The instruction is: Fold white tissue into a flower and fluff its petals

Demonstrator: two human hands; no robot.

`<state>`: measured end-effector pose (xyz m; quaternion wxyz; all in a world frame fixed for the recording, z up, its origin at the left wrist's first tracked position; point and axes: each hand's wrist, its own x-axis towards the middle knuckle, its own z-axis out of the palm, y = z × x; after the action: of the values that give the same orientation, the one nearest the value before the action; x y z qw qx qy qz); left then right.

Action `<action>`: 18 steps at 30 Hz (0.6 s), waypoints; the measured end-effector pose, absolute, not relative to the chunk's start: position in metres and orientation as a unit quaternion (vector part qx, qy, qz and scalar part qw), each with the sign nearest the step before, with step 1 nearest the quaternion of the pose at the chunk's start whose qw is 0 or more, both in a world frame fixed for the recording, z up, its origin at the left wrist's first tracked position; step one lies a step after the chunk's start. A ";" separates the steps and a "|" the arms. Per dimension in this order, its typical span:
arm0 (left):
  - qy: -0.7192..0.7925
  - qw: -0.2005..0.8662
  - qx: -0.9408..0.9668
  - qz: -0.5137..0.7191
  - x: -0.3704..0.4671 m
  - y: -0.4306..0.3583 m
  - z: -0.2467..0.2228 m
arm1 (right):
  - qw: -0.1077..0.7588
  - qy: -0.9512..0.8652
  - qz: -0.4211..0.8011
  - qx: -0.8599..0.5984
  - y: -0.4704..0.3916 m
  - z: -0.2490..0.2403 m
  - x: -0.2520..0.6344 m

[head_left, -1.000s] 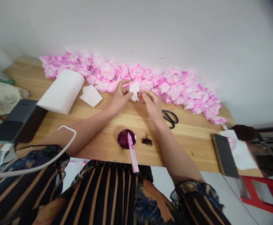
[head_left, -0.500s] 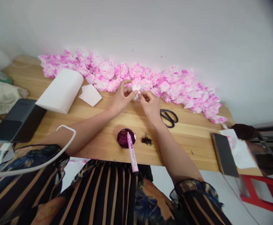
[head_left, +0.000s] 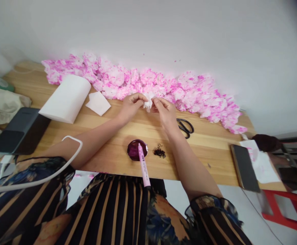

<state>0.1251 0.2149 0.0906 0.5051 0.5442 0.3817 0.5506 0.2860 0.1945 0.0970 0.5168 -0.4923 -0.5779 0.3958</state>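
Between my hands is a small white paper flower [head_left: 147, 101]. My left hand [head_left: 133, 104] pinches its left edge between thumb and fingers. On its right side, my right hand [head_left: 165, 110] is closed on it with thumb and index finger together. Right behind lies a long row of pink and white paper flowers [head_left: 117, 78]. Nearer to me, a pink marker [head_left: 144, 166] rests across a dish of dark purple liquid [head_left: 133, 150]. A small pile of dark wire-like pieces [head_left: 159, 151] lies to its right. Black-handled scissors [head_left: 186, 126] are partly hidden by my right wrist.
A stack of white paper [head_left: 65, 98] and a loose white piece [head_left: 99, 103] lie at the left, by a dark box [head_left: 19, 131]. A white cable [head_left: 71, 156] arches over my left forearm. At the right are a dark phone-like object [head_left: 244, 167] and pink-stained paper [head_left: 262, 163].
My left fingers have lowered and closed at the flower's left edge. My right hand has turned slightly and shifted right, and its wrist now covers more of the scissors.
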 end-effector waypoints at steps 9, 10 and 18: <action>0.375 0.573 0.433 0.586 0.126 0.218 0.095 | 0.480 -0.650 0.282 -0.518 0.192 0.101 0.286; 0.376 0.580 0.422 0.587 0.126 0.218 0.096 | 0.478 -0.651 0.280 -0.520 0.192 0.102 0.286; 0.379 0.597 0.397 0.585 0.126 0.217 0.100 | 0.458 -0.695 0.207 -0.513 0.188 0.105 0.281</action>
<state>0.1258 0.2175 0.0995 0.5968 0.3971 0.3794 0.5850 0.2813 0.1878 0.1045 0.4584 -0.5133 -0.6954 0.2069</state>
